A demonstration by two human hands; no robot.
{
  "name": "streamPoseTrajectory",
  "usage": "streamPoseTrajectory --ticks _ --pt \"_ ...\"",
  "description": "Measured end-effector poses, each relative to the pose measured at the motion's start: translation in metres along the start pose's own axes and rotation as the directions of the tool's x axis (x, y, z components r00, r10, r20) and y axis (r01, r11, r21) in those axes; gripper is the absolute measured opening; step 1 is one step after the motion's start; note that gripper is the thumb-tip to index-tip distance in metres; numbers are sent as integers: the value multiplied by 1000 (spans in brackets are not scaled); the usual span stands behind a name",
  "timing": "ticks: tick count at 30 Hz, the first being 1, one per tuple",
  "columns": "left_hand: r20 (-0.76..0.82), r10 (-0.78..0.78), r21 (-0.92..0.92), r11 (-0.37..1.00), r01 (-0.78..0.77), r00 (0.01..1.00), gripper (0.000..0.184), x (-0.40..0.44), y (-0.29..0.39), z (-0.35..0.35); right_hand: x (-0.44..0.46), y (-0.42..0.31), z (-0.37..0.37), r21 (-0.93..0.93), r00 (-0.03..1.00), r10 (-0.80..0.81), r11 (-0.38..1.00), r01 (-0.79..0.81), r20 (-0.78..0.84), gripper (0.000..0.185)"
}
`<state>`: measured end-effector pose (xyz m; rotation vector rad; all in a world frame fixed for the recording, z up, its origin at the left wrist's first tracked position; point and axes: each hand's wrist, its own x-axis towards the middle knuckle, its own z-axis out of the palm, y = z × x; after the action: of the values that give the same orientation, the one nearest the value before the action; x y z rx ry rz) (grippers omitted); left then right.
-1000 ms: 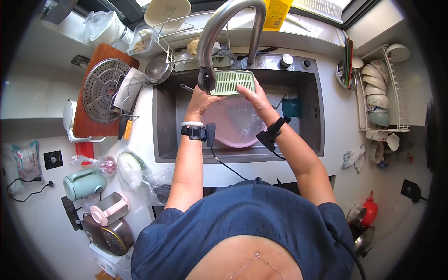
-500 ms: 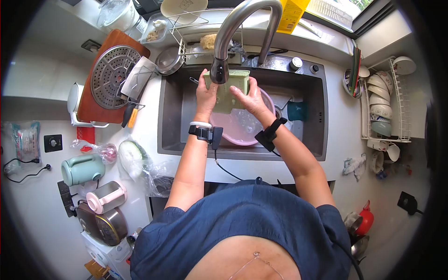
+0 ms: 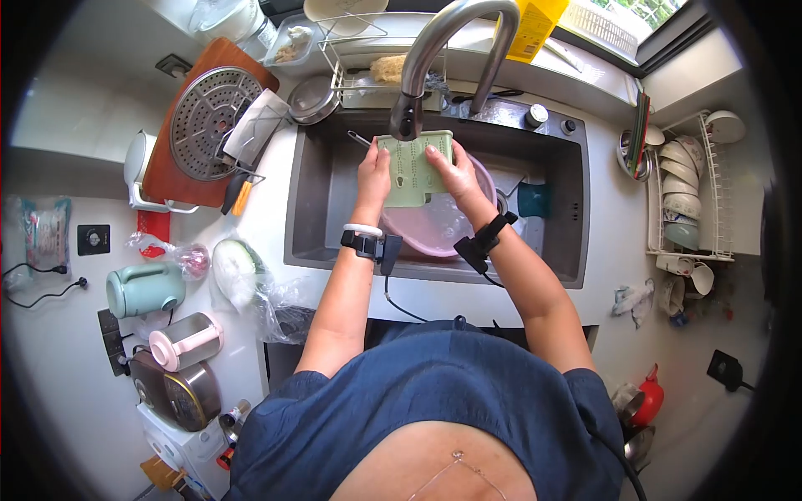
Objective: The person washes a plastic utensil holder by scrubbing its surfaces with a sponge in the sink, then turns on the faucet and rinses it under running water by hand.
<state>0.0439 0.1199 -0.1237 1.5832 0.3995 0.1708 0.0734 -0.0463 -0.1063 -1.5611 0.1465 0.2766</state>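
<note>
A green perforated plastic container [image 3: 411, 171] is held over the sink, its dotted face toward me. My left hand [image 3: 373, 175] grips its left side with the thumb on the face. On the right edge, my right hand [image 3: 456, 174] is closed round it in the same way. Just above the container hangs the faucet [image 3: 407, 117]; whether water runs from it I cannot tell. Beneath the hands a pink basin [image 3: 426, 232] with liquid in it sits in the sink, partly hidden by the container.
The grey sink [image 3: 322, 192] holds a teal piece [image 3: 533, 200] at its right. Left stand a wooden board [image 3: 171, 167], a steamer plate [image 3: 215, 123] and knives. A bowl rack [image 3: 687, 184] is on the right, a wire rack [image 3: 368, 58] behind.
The green container has tilted so its dotted face shows instead of its slotted one, and both hands have shifted their hold on it. The whole view has swung a little.
</note>
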Motion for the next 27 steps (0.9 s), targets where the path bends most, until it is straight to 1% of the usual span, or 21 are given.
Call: streamPoseTrajectory --ticks 1,2,3,4,5,8,9,10,11,12,13,14,16,19,20,21,22,23,25,26,27 --pt "-4 -22 -54 998 22 1000 43 -3 0 -4 -1 1 4 22 999 19 1000 -19 31 72" --pt "-14 -22 -48 999 21 1000 43 -8 4 -9 -2 -1 8 43 997 36 998 -39 63 69" --pt "10 -35 -50 998 35 999 43 -13 9 -14 -3 -4 12 47 997 37 998 -41 74 69" --pt "34 -48 -53 997 50 998 43 -17 13 -18 -5 -6 16 89 993 58 994 -68 105 67" --pt "22 -47 -49 998 48 999 43 -20 11 -23 -6 -8 19 129 987 78 987 -96 138 66" --pt "22 -79 -48 996 80 997 47 -27 8 -31 -8 -10 25 99 975 91 989 -113 202 60" --pt "-32 -109 -90 990 106 994 53 -29 9 -32 -5 -8 23 98 974 92 989 -114 205 60" --pt "-82 -140 -135 982 129 987 59 -31 10 -32 -1 -4 21 130 963 108 981 -143 248 60" --pt "-83 -141 -138 982 129 986 59 -30 9 -33 2 -4 18 159 950 121 972 -172 289 59" --pt "-16 -163 -218 964 156 986 62 -29 10 -35 4 -3 13 154 950 123 973 -172 288 59" --pt "53 -178 -294 938 185 983 65 -27 10 -35 6 -3 9 166 936 142 965 -203 323 59" --pt "55 -178 -299 936 187 982 65 -27 12 -33 6 -5 6 178 921 159 956 -234 356 58" --pt "98 -166 -344 919 190 981 63 -25 16 -22 5 -9 -3 159 927 158 962 -222 339 57" --pt "158 -175 -331 918 219 972 58 -26 35 -6 4 -10 -16 189 925 183 948 -256 334 56" --pt "166 -174 -334 916 221 971 58 -23 32 -1 3 -9 -19 203 941 176 949 -240 291 55" --pt "162 -170 -296 931 212 972 51 -18 29 6 2 -9 -22 217 954 169 950 -224 247 55" --pt "158 -168 -258 944 205 973 45 -16 25 11 1 -8 -25 216 956 171 951 -223 239 55" --pt "166 -169 -260 943 209 972 45 -16 28 17 0 -8 -28 233 965 168 949 -213 201 56" --pt "140 -88 -208 971 116 986 45 -16 35 26 2 -5 -33 249 974 165 947 -201 159 57" --pt "145 -88 -209 971 118 985 45 -12 32 27 4 -2 -34 272 981 134 947 -168 139 58" --pt "171 -68 -160 982 96 983 44 -8 30 27 5 1 -35 295 987 104 946 -135 119 59"
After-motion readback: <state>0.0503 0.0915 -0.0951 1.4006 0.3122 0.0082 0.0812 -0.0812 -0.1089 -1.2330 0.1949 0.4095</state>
